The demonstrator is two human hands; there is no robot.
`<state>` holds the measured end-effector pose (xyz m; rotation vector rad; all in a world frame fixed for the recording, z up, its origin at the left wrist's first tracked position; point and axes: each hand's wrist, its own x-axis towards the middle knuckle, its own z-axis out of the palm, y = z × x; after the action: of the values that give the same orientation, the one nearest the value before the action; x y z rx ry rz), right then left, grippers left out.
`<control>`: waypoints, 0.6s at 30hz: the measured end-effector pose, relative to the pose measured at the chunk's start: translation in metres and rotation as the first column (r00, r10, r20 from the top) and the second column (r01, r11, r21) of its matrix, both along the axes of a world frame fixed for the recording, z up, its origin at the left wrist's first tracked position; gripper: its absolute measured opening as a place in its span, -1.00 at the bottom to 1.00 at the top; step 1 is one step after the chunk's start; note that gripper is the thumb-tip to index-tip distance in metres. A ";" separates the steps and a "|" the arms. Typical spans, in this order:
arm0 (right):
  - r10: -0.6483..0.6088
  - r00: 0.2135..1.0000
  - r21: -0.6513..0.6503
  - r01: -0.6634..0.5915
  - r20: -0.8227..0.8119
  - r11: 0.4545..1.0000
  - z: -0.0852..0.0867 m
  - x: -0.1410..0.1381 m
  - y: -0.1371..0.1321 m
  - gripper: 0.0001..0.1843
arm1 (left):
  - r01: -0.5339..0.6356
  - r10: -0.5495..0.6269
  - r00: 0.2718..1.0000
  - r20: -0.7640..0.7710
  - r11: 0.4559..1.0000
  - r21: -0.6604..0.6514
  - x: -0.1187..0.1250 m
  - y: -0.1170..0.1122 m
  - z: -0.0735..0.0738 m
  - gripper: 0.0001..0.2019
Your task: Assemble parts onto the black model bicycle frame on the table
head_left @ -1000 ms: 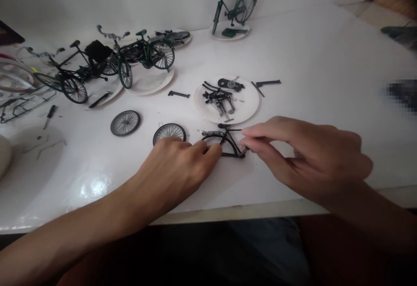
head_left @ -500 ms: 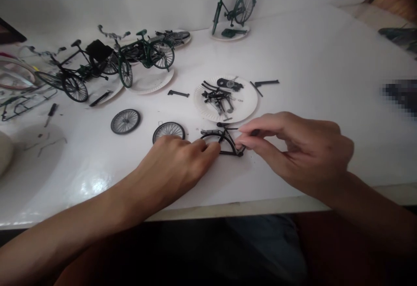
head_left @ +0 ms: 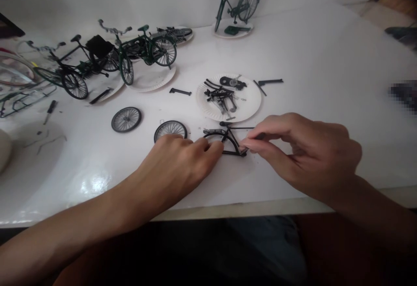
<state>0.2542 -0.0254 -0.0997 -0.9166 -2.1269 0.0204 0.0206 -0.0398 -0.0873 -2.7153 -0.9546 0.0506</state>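
A small black model bicycle frame [head_left: 232,139] with a seat, rear rack and rear mudguard lies on its side near the table's front edge. My left hand [head_left: 184,157] is closed over the frame's rear end; its fingertips are partly hidden. The thumb and forefinger of my right hand [head_left: 293,151] pinch the frame's front end, where a small dark piece shows between them. A spoked wheel [head_left: 170,128] lies flat just beyond my left knuckles. Farther left is a second wheel [head_left: 126,119].
Beyond the frame, a paper plate [head_left: 203,108] holds small black and grey parts. Thin black pieces [head_left: 271,81] lie beside it. Assembled model bicycles stand at the back left, and a green one [head_left: 237,5] at the back. A small screwdriver [head_left: 50,110] lies at left.
The view has shifted slightly, so most things sit a little farther right. Both hands keep their places on the bicycle frame; the right hand appears slightly farther from the left.
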 end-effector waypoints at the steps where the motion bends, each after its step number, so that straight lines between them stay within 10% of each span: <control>1: 0.013 1.000 0.001 -0.013 -0.006 1.000 0.000 0.000 0.000 -0.87 | -0.002 0.002 1.000 0.009 1.000 0.013 0.000 0.000 0.000 -0.74; 18: 0.136 0.988 -0.074 -0.142 -0.075 0.987 0.000 0.002 0.003 -0.85 | 0.046 -0.027 0.984 0.179 0.993 -0.105 0.005 0.005 -0.009 -0.69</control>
<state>0.2559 -0.0219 -0.0998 -0.7990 -2.1335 0.2056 0.0254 -0.0349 -0.0959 -2.8761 -0.9752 -0.1531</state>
